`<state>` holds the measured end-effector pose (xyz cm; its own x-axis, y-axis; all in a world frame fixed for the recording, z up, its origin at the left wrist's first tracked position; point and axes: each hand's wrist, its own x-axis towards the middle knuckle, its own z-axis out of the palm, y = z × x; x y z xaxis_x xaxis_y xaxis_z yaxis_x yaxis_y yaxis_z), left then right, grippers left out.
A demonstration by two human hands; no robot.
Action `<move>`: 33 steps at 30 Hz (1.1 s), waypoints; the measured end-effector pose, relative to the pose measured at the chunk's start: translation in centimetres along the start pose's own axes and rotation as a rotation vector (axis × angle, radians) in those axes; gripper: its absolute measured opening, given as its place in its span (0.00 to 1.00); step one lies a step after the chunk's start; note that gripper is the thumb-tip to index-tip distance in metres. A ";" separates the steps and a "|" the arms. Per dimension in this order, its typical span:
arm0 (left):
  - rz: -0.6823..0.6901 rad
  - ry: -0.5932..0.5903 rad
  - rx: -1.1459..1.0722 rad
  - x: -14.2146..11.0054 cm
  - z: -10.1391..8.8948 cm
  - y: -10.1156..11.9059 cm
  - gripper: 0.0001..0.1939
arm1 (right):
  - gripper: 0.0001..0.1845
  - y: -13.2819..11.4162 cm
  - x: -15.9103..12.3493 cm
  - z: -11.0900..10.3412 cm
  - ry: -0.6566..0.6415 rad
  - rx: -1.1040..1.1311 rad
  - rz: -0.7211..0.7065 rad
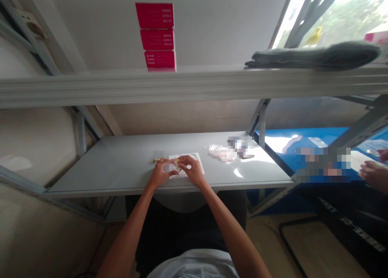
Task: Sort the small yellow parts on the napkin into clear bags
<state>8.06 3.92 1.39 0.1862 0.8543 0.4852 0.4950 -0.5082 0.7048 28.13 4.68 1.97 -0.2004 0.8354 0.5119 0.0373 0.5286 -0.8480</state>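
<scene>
Over white sheet (184, 174): right hand (191, 168) apparently pinches yellow piece (178, 160); left hand (162, 171) curved, grip unclear; best kept low

The pale grey rectangular tabletop (115, 161) is smooth with a low sheen, throwing back glare. The white rectangular sheet (195, 155) lying on it looks papery and matt. From that sheet, toward 10 o'clock, the small flat clear plastic bag (158, 153) looks thin; between 2 and 3, the clear plastic bag with pink contents (222, 152) is crinkled and glossy. At 12, the long grey metal shelf beam (197, 88) is ridged and satin. Between 1 and 2, the dark grey folded cloth (315, 56) looks matt.
</scene>
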 end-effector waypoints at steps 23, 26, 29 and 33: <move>-0.243 0.404 -0.384 -0.3 -0.4 -1.9 0.37 | 0.14 -0.3 2.3 -0.5 0.053 -0.449 -0.079; -0.223 0.348 -0.347 -0.3 -0.4 -1.8 0.39 | 0.14 0.8 1.1 -0.9 0.029 -0.525 -0.127; -0.234 0.295 -0.293 -0.2 -0.4 -1.5 0.37 | 0.12 1.0 0.4 -0.9 -0.049 -0.586 -0.206; -0.231 0.245 -0.267 -0.3 -0.4 -1.1 0.32 | 0.08 0.8 0.1 -0.7 -0.155 -0.677 -0.247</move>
<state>7.17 4.18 0.67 -0.1267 0.9144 0.3845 0.2566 -0.3442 0.9031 28.86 5.31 1.46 -0.4156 0.6752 0.6094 0.5595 0.7180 -0.4140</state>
